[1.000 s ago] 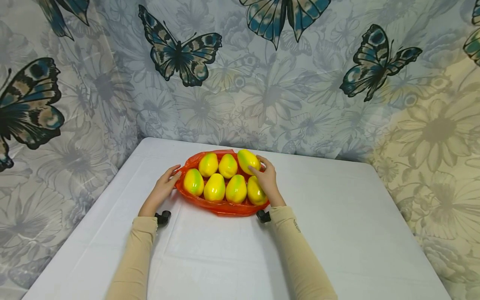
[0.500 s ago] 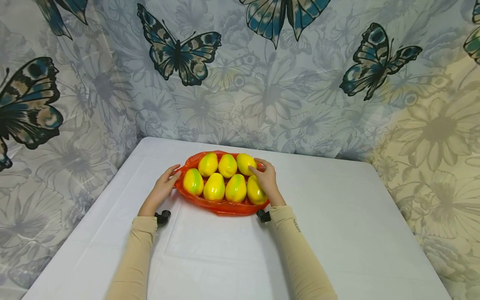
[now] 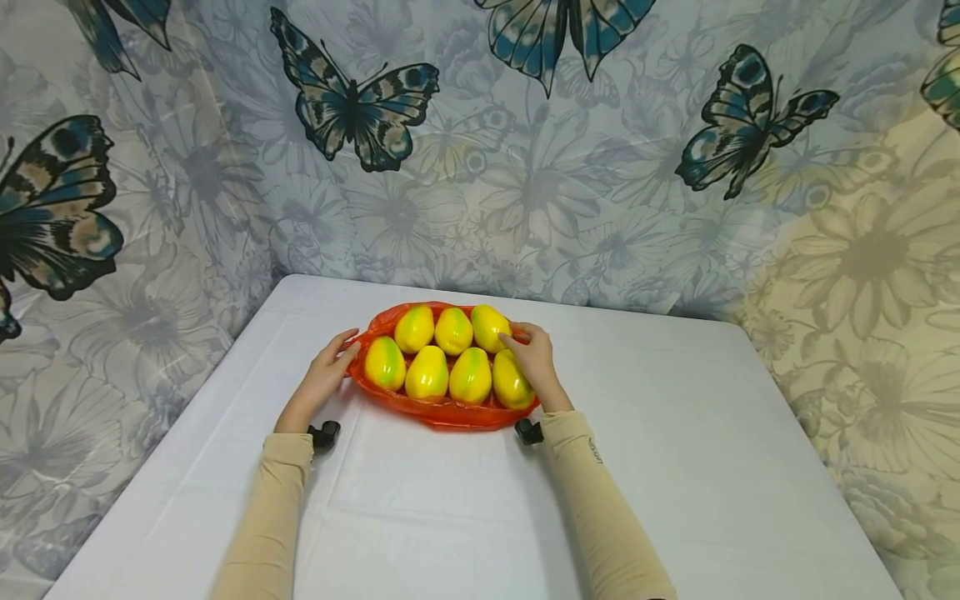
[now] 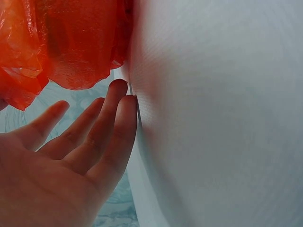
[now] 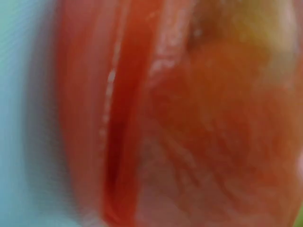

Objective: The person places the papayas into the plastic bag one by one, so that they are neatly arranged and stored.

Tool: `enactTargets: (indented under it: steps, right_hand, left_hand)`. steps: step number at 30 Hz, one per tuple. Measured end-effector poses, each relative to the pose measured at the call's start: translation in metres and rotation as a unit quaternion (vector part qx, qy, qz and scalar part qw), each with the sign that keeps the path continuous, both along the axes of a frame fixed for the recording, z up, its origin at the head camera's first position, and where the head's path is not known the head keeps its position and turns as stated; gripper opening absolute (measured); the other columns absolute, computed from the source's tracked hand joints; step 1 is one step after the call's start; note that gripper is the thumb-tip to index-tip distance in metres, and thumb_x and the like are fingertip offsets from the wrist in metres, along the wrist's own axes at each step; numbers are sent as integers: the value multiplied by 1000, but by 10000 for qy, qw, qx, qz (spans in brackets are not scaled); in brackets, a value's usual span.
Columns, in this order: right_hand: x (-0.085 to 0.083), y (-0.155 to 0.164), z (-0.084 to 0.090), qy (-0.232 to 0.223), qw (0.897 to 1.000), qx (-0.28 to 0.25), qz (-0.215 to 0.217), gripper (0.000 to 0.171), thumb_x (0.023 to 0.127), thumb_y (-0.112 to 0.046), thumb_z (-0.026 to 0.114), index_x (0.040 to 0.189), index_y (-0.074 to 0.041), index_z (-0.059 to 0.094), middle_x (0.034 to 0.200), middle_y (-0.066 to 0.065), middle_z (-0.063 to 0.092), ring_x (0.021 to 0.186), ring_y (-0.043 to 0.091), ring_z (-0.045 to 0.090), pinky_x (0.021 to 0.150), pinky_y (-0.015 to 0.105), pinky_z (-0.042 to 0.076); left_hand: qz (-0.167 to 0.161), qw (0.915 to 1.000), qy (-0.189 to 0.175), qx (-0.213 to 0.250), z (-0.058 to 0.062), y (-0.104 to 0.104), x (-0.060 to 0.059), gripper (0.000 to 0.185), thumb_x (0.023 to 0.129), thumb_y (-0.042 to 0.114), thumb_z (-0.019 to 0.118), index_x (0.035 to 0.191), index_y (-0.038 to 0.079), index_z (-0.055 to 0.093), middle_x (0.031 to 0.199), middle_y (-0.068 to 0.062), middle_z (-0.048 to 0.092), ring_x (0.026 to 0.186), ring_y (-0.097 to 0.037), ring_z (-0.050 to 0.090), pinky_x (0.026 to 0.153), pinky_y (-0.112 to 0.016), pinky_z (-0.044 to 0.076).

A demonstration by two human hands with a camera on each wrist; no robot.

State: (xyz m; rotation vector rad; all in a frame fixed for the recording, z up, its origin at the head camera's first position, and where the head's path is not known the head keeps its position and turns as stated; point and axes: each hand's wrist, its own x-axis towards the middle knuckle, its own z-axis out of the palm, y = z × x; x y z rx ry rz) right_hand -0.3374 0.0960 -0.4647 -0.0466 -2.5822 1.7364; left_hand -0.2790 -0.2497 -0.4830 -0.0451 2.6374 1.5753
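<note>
I see the orange bag (image 3: 450, 412) lying on the white tabletop (image 3: 712, 450), between my two hands, with its mouth open upward. My left hand (image 3: 324, 379) is at the left edge of the bag; in the left wrist view its fingers (image 4: 102, 130) are straight and lie close together, the tips at the orange plastic (image 4: 71, 47) — it grips nothing. My right hand (image 3: 534, 360) rests at the right side of the bag, with the fingers (image 3: 516, 340) curved loosely on the top-right mango (image 3: 489, 327), but I cannot tell if they really hold it. The right wrist view shows only blurred orange plastic (image 5: 180, 132). I count seven yellow-green mangoes (image 3: 427, 372) inside the bag — three in the far row, four in the near row, all touching each other. There is one bag. Behind the tabletop hangs a curtain with butterflies (image 3: 352, 108).
</note>
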Motion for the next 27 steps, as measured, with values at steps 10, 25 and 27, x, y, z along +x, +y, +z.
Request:
enactTargets:
  steps: [10, 25, 27]
  right_hand:
    - [5, 13, 2, 165, 9998, -75, -124, 47, 94, -21, 66, 137, -5, 55, 148, 17, 44, 132, 35, 50, 108, 47, 44]
    - [13, 62, 7, 382, 9977, 530, -200, 51, 97, -29, 60, 142, -6, 49, 152, 19, 39, 131, 40, 45, 106, 53, 43]
    - [15, 67, 7, 370, 9968, 678, -212, 52, 98, -30, 58, 143, -6, 48, 152, 19, 38, 132, 40, 44, 106, 53, 43]
  left_hand:
    - [-45, 9999, 85, 32, -1, 1, -4, 63, 105, 45, 36, 155, 9, 24, 151, -28, 36, 132, -43, 47, 108, -54, 40]
    - [80, 9976, -42, -685, 8, 0, 2, 77, 101, 59, 32, 158, 11, 11, 163, -22, 12, 150, -43, 12, 120, -61, 13]
    - [105, 9962, -2, -860, 10, 0, 4, 78, 101, 59, 31, 158, 11, 10, 163, -23, 8, 150, -44, 8, 119, -63, 10]
